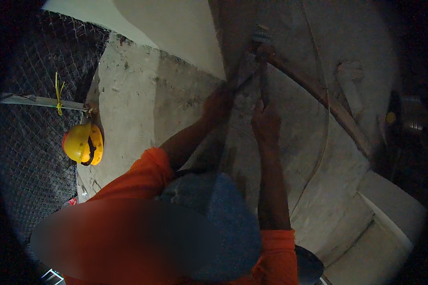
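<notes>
Landmark: the long brown bar (pixel 315 91), running slantwise over a grey concrete surface (pixel 126 90). Light poor; outlines near its upper end partly lost.

Right hand (pixel 266 124): below and left of the bar's upper end, fingers wrapped round the handle of a hammer-like tool (pixel 264 85). Tool's head sits right at the bar's upper end, seemingly overlapping it; contact cannot be told. Head shape murky.

Left hand (pixel 217 107): farther left of the bar, closed on a thin dark rod (pixel 245 83) that slants up toward the tool's head. Separate fingers not readable in shadow; rod's far end indistinct, its lower part hidden by the hand.

Just above the bar's upper end, a small striped object (pixel 261 34), kind unclear. Thin cable (pixel 326 130) crosses the bar near mid-length. Right of the bar, a pale T-shaped thing (pixel 351 85), too dim to identify.

Well left of the bar: yellow hard hats (pixel 83 144), seemingly two, overlapping, beside wire mesh (pixel 38 156). Below the bar, blue denim (pixel 238 213) and orange sleeves (pixel 278 244); a blurred oval covers much of the clothing. Dark rim cuts off the surroundings.
</notes>
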The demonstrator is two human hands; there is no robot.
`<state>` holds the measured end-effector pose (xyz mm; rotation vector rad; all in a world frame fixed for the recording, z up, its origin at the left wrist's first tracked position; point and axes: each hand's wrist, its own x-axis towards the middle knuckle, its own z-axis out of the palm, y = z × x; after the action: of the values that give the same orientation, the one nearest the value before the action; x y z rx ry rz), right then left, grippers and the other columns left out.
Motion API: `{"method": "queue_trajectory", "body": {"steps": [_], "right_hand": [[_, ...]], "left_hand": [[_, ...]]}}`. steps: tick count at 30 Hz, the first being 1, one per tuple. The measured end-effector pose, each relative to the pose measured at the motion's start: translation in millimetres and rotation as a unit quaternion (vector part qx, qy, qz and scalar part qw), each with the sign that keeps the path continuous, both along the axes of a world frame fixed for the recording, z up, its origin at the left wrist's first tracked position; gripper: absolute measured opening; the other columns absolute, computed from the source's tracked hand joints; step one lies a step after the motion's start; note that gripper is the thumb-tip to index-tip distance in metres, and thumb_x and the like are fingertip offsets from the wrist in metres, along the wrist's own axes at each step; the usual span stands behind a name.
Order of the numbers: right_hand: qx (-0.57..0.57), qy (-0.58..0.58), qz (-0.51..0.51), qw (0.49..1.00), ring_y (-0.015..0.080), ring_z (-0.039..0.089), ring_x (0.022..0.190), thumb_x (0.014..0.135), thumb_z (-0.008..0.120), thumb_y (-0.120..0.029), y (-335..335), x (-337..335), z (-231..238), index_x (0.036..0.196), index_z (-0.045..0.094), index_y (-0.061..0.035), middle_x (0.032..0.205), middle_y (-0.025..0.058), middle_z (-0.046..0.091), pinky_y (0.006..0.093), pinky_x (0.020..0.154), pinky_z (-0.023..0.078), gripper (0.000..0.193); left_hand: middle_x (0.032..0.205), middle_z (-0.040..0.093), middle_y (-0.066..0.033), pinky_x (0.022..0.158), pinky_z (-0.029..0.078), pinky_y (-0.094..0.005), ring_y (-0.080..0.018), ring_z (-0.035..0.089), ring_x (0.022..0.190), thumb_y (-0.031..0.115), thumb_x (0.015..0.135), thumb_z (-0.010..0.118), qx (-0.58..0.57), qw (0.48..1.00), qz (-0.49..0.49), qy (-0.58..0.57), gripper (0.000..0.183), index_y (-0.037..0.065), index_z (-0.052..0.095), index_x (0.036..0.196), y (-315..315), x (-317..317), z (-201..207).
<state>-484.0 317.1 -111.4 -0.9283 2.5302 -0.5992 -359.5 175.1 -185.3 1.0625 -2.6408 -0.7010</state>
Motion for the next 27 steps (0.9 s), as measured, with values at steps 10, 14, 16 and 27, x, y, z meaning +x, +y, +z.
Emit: {"method": "queue_trajectory", "body": {"steps": [10,14,16,27], "right_hand": [[-0.062,0.020,-0.052,0.997,0.0472,0.065,0.085,0.096,0.053,-0.029,-9,-21,-1,0.115,0.060,0.0039,0.098,0.0301,0.067,0.0525,0.073,0.052,0.039],[-0.070,-0.010,-0.080,0.994,0.0460,0.065,0.090,0.098,0.052,-0.029,-9,-11,5,0.108,0.065,0.0025,0.095,0.0324,0.065,0.0529,0.076,0.050,0.035],[-0.124,0.040,-0.036,0.991,0.0451,0.066,0.090,0.098,0.052,-0.030,-9,-10,5,0.109,0.066,0.0010,0.094,0.0323,0.065,0.0527,0.075,0.051,0.036],[-0.015,0.064,0.016,0.998,0.0464,0.066,0.093,0.099,0.049,-0.040,5,-22,-11,0.109,0.065,0.0019,0.097,0.0310,0.067,0.0517,0.080,0.052,0.046]], "left_hand": [[0.114,0.062,-0.0196,0.081,0.053,-0.0508,-0.0396,0.062,0.100,0.024,0.095,0.050,-0.070,0.995,-0.046,0.046,0.030,0.012,0.063,0.119,-4,2,-20],[0.118,0.062,-0.0181,0.085,0.053,-0.0495,-0.0370,0.060,0.106,0.024,0.096,0.050,-0.071,0.996,-0.038,0.041,0.030,0.011,0.062,0.120,-6,2,-29],[0.119,0.062,-0.0183,0.084,0.053,-0.0489,-0.0369,0.060,0.106,0.024,0.096,0.052,-0.037,0.998,-0.038,0.023,0.030,0.011,0.062,0.120,-8,2,-29],[0.133,0.054,-0.0189,0.088,0.052,-0.0494,-0.0390,0.061,0.107,0.025,0.097,0.052,-0.069,0.995,-0.053,-0.042,0.030,0.015,0.063,0.123,-3,-3,-14]]}}
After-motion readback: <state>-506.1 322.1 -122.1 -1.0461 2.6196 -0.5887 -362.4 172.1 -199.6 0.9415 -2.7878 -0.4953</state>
